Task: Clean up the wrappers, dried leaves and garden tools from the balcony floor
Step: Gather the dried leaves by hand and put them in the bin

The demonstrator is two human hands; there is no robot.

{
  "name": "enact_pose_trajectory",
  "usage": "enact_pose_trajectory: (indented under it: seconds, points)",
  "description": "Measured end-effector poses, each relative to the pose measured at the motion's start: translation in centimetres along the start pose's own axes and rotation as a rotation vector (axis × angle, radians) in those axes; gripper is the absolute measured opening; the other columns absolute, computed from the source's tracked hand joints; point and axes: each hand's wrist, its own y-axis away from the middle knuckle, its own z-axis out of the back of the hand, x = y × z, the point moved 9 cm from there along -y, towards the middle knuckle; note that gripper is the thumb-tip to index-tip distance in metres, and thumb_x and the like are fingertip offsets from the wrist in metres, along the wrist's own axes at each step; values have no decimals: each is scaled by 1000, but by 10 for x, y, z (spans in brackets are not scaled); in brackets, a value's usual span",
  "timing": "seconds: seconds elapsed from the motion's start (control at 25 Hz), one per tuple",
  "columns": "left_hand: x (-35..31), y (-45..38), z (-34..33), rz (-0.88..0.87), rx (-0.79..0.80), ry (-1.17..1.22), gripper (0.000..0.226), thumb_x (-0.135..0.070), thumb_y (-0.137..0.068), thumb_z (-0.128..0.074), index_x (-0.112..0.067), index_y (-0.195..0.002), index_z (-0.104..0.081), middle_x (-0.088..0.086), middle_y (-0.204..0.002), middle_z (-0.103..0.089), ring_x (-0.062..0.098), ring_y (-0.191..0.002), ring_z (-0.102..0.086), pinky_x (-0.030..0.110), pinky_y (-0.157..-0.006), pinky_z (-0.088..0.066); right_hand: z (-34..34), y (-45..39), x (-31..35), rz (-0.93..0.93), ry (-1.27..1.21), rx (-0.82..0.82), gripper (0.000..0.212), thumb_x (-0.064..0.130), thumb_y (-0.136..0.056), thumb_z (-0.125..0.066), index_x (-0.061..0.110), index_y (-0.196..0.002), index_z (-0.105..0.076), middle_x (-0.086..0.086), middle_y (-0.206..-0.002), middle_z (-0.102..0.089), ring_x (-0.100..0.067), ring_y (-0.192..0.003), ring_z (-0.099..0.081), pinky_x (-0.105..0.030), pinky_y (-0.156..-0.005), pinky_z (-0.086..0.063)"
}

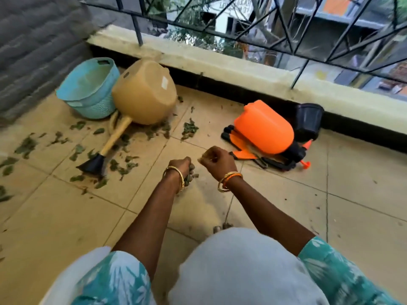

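My left hand (181,167) is curled round a clump of dried leaves just above the tiled floor. Close to its right, my right hand (214,160) is curled too, with small leaf bits pinched in its fingers. Dried green leaves (189,128) lie scattered over the tiles to the left and ahead. A tan watering can (144,91) lies on its side, its black-tipped spout (94,165) pointing toward me. An orange pressure sprayer (264,128) lies on the floor at the right.
A teal basket (88,89) leans against the grey wall at the far left, touching the watering can. A black pot (308,119) lies behind the sprayer by the low ledge (220,62), with a metal railing above. Bare tiles stretch to the right.
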Motion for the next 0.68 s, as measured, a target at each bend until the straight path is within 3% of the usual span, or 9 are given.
enact_pose_trajectory:
  seconds: [0.12,0.32,0.44,0.6,0.68]
  points:
    - [-3,-33,0,90,-8,147,41,-21,-95,-47,-13,-55,-40,0,-39,-36,14,-28,-31,9,-34,-24,9,-54,-39,-81,-31,-6,12,4,-82,-59,8,-89,-68,-10,-83,-69,-18,-68,-62,-33,-71,-51]
    - [-1,-77,9,133,-35,553,44,-21,-91,-48,-19,-51,-31,-5,-35,-28,11,-26,-29,9,-33,-23,-30,-142,-46,33,155,184,26,9,-83,-61,8,-108,-66,-12,-112,-65,-24,-105,-59,-23,-82,-43]
    - [9,-104,14,148,-10,624,40,-20,-92,-42,-18,-53,-36,-6,-37,-34,9,-27,-29,9,-33,-21,-67,-182,-50,116,315,228,46,17,-83,-64,9,-127,-52,-17,-134,-46,-31,-122,-45,-28,-97,-37]
    - [28,-121,15,190,-2,617,36,-23,-96,-40,-17,-60,-41,-6,-42,-42,7,-27,-33,8,-33,-23,-109,-203,-43,271,516,242,96,49,-72,-73,17,-146,-21,-17,-154,-7,-35,-141,-9,-45,-114,-18]
    - [31,-125,20,191,-21,581,36,-23,-97,-41,-17,-61,-42,-6,-42,-45,7,-28,-33,9,-33,-24,-126,-210,-37,351,612,283,97,57,-73,-68,20,-148,-18,-15,-155,-5,-35,-142,-5,-48,-115,-14]
